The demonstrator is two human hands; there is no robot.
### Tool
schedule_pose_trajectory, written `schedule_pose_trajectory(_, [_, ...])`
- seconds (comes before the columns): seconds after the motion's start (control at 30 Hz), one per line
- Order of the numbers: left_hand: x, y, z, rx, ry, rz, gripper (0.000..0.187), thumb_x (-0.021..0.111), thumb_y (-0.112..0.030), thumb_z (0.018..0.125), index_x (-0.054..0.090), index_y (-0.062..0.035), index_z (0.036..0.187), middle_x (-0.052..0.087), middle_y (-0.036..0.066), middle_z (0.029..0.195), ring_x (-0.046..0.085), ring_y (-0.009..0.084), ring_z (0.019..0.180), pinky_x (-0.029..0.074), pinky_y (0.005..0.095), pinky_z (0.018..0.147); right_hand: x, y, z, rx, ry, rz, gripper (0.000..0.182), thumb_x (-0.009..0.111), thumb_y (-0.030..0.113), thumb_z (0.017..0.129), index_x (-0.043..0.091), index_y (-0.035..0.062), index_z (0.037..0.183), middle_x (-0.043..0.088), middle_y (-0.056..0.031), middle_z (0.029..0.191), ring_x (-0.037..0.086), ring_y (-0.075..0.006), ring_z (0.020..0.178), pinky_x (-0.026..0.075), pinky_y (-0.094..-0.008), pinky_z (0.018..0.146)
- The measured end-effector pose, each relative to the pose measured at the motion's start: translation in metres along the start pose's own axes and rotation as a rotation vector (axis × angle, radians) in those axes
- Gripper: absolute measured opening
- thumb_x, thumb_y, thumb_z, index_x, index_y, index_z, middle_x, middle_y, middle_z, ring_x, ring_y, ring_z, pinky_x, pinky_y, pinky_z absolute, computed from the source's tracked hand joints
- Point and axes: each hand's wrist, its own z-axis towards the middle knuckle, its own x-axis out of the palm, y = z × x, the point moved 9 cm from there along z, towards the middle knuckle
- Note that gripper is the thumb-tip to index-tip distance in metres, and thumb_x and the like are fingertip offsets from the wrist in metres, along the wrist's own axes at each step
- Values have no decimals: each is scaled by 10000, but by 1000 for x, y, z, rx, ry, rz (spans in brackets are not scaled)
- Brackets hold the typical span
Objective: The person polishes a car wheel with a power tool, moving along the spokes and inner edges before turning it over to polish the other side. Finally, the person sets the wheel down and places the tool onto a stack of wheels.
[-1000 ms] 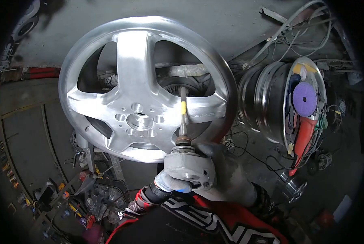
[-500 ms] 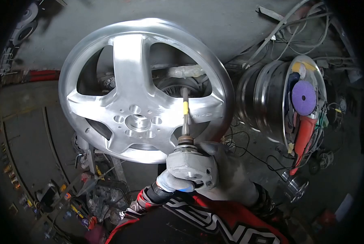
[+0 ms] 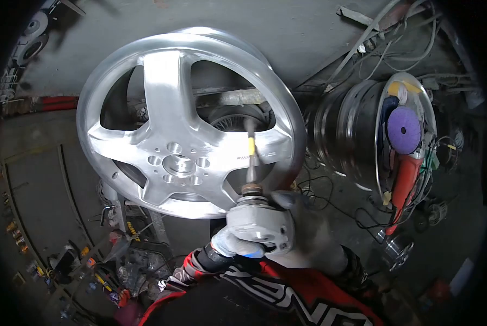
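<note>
A large bare-metal five-spoke alloy wheel (image 3: 166,103) stands tilted in front of me. Both my gloved hands are closed on a grey power grinder (image 3: 258,221), held close to my chest. My left hand (image 3: 232,243) wraps its lower left side, and my right hand (image 3: 303,220) grips its right side, partly smeared by motion. From the grinder a slim shaft (image 3: 251,171) with a yellow band points up across the right spoke. Its blurred tip overlaps the upper edge of that spoke, by the window opening.
To the right, another wheel rim (image 3: 346,130) lies on its side, bearing a red polisher (image 3: 406,182) with a purple disc (image 3: 404,130). Cables (image 3: 330,198) trail below it. Plastic bags and tools (image 3: 140,261) clutter the lower left, and a grey wall (image 3: 287,32) rises behind.
The wheel appears slightly further left in view. The grinder has shifted slightly right and down relative to it, its shaft tip now blurred. Both hands keep their grip.
</note>
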Motion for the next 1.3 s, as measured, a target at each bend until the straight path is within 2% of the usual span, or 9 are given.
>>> schedule_pose_trajectory(0.1, [15,-5,14,121,150,300,890,852,-39,633,485,17,1442,602,153,1381,585,279,1269,452,419,1093,-10,-11,-10,138,43,172,780,901,237,704,493,-4,1324,673,-174,1222,696,-338,1039,545,-434,910])
schedule_pose_trajectory(0.17, [-1,16,7,-74,91,191,885,848,-32,644,484,13,1449,598,157,1387,577,282,1279,446,422,1098,-13,-16,-12,256,63,132,774,910,231,692,502,-2,1307,678,-167,1215,696,-342,1039,546,-431,917])
schedule_pose_trajectory(0.5, [-29,-4,-29,40,13,109,959,946,-185,663,418,37,1432,510,163,1364,603,256,1198,565,393,977,10,6,11,84,-12,152,738,877,198,701,504,-16,1302,670,-162,1198,686,-317,1048,531,-427,898])
schedule_pose_trajectory(0.63, [-33,-26,-36,167,-37,128,847,871,-21,634,521,61,1401,612,191,1359,607,289,1235,496,432,1055,28,15,17,12,73,-17,783,901,209,689,478,-56,1292,640,-208,1172,701,-359,1004,575,-422,877])
schedule_pose_trajectory(0.7, [-31,-23,-32,81,-7,183,829,895,-192,743,435,34,1395,559,144,1291,636,253,1127,588,386,933,30,21,20,-39,56,-77,767,891,204,698,478,-58,1288,634,-212,1169,700,-362,997,576,-426,871])
schedule_pose_trajectory(0.77, [-25,-34,-26,160,-30,262,779,865,-157,778,429,41,1393,561,153,1286,649,257,1110,602,379,907,25,24,25,-70,55,-72,746,871,196,718,473,-66,1292,628,-220,1163,698,-372,991,577,-424,863])
schedule_pose_trajectory(1.03, [3,-6,-6,41,95,202,924,917,-179,738,388,19,1469,548,185,1388,570,295,1289,517,447,1061,-3,-3,-5,104,-19,82,741,881,224,709,515,12,1317,652,-161,1185,685,-329,1044,549,-432,873])
schedule_pose_trajectory(1.17, [-2,5,-2,85,293,280,656,677,-168,965,352,-44,1521,482,199,1483,540,338,1332,475,508,1112,-8,-2,-1,173,-22,90,753,910,234,698,518,25,1306,686,-161,1161,704,-341,1026,564,-435,869])
schedule_pose_trajectory(1.3, [-21,1,-20,61,232,389,579,592,-193,1016,356,-52,1525,465,205,1498,528,353,1343,482,529,1100,5,4,8,128,-45,111,746,906,231,696,523,19,1300,682,-162,1179,709,-341,1000,566,-424,862])
